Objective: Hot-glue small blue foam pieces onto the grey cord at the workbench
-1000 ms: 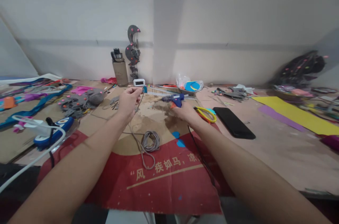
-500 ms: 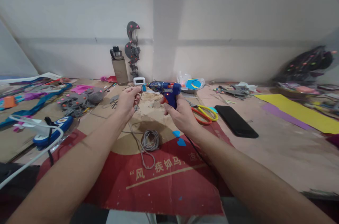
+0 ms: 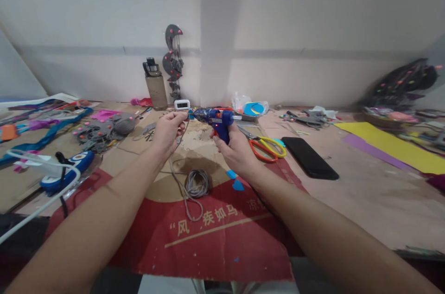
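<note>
Desk [image 3: 365, 210] carries red-and-tan cardboard [image 3: 194, 257], reaching over near edge. Right hand [image 3: 239, 150] wraps blue glue gun [image 3: 226, 118], held above cardboard; nozzle has drawn closer to left hand [image 3: 167, 132]. Scissors [image 3: 267, 160] right of gun, grey cord coil [image 3: 196, 184] nearer desk's near edge. Left fingertips pinch small blue piece [image 3: 191, 114]. Nozzle seems right at piece, contact unclear; both hands look committed there.

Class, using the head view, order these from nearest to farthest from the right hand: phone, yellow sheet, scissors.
1. Scissors, just right of the right hand
2. Phone, right of the scissors
3. Yellow sheet, farthest right
</note>
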Motion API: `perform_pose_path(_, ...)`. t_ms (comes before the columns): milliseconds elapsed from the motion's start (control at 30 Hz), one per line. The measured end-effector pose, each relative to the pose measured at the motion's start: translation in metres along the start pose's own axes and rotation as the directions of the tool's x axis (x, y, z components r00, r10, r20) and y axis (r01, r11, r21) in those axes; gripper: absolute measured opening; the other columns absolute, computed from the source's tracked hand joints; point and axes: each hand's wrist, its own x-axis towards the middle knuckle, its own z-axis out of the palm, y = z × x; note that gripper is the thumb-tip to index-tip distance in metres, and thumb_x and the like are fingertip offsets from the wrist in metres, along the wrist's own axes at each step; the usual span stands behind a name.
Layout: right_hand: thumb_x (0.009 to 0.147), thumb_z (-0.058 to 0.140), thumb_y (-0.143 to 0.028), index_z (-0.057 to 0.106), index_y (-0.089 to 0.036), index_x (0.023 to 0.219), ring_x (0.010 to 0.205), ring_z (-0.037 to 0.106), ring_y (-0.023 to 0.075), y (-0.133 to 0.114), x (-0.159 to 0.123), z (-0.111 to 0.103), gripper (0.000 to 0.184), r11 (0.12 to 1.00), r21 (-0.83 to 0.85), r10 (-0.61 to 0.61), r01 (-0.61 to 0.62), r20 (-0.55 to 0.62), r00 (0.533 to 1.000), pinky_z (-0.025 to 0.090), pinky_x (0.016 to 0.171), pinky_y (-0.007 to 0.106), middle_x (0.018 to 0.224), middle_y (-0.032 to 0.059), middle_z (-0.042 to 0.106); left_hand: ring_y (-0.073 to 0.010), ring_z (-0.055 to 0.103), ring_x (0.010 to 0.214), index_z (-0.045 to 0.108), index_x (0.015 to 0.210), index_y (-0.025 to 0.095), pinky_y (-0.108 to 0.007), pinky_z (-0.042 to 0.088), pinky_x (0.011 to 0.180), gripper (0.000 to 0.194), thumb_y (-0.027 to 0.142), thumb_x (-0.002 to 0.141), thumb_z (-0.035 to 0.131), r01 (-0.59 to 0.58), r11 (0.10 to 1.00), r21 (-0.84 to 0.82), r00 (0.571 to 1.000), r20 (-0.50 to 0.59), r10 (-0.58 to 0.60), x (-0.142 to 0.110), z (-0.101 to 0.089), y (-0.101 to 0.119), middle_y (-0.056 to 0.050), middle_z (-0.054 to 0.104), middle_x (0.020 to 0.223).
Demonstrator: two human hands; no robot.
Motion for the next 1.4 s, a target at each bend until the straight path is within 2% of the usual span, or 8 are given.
perform_pose_path(200,0.083,0.048,-0.025,0.050,-0.019,0.108,0.075,0.054,0.0196,-0.0015,0.0002,-0.0004,0.026,0.999,-0.045,-0.006,0.005,-0.036,0.999,0.045,0.070,0.035,0.090,0.0069,0.059,-0.0035,0.040,0.046,0.058,0.062,0.013,-0.015,0.020,0.036,0.019,0.026,0.061,0.072,-0.013,1.000,0.024,1.000,-0.005,0.013,-0.0023,0.0021,0.0014,0.000,0.055,0.061)
perform_pose_path(733,0.082,0.047,-0.023,0.050,-0.018,0.101,0.077,0.056,0.0215,-0.0047,-0.0003,-0.0013,0.019,0.991,-0.123,-0.059,0.052,-0.048,0.997,0.045,0.073,0.037,0.089,0.0083,0.060,-0.0047,0.041,0.047,0.059,0.064,0.014,-0.018,0.021,0.038,0.020,0.030,0.061,0.071,-0.036,0.995,0.088,0.999,0.006,0.036,-0.0032,0.0027,0.0018,-0.001,0.058,0.063)
perform_pose_path(1100,0.083,0.047,-0.024,0.050,-0.018,0.104,0.078,0.057,0.0217,-0.0023,-0.0004,-0.0007,0.021,0.983,-0.169,-0.079,0.070,-0.047,0.996,0.046,0.073,0.037,0.088,0.0085,0.060,-0.0057,0.042,0.050,0.063,0.066,0.014,-0.018,0.022,0.040,0.017,0.028,0.062,0.070,-0.076,0.991,0.107,0.997,0.003,0.076,-0.0027,0.0021,0.0032,-0.002,0.058,0.065)
perform_pose_path(1400,0.084,0.048,-0.026,0.050,-0.018,0.107,0.082,0.057,0.0235,-0.0037,-0.0006,-0.0013,0.025,0.980,-0.189,-0.076,0.065,-0.053,0.996,0.046,0.076,0.039,0.092,0.0099,0.061,-0.0061,0.042,0.051,0.062,0.065,0.014,-0.018,0.022,0.040,0.017,0.029,0.063,0.071,-0.067,0.992,0.111,0.998,0.020,0.065,-0.0048,0.0027,0.0038,-0.002,0.058,0.065)
